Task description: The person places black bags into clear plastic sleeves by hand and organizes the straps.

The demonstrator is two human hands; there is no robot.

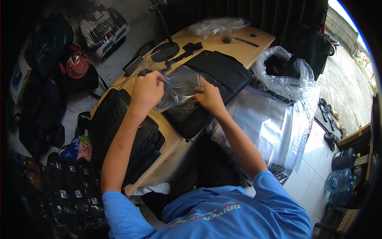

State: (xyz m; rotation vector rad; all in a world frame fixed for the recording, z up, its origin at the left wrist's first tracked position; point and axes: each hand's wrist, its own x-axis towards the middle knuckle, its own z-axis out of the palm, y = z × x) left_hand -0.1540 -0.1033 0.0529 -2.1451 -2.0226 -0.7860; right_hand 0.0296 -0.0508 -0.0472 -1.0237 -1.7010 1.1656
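Observation:
Above the wooden table (171,149), a small clear plastic bag (179,85) is stretched between my two hands. My left hand (148,91) has its fingers curled around the bag's left side. On the other side, my right hand (209,96) pinches its edge between thumb and fingers. Directly beneath lies a black backpack (223,69) with a chevron-patterned panel, set diagonally across the table and partly hidden by the plastic. Left of it, near my left forearm, rests a stack of similar black backpacks (119,119). A black strap (189,49) trails past the far side.
Right of the table sits a pile of flat clear plastic bags (258,119), with an open plastic sack (304,81) holding black items behind. A glass (226,35) and a round-based stand (165,51) stand far back. Packed black goods (71,183) lie left; water jugs (338,179) stand right.

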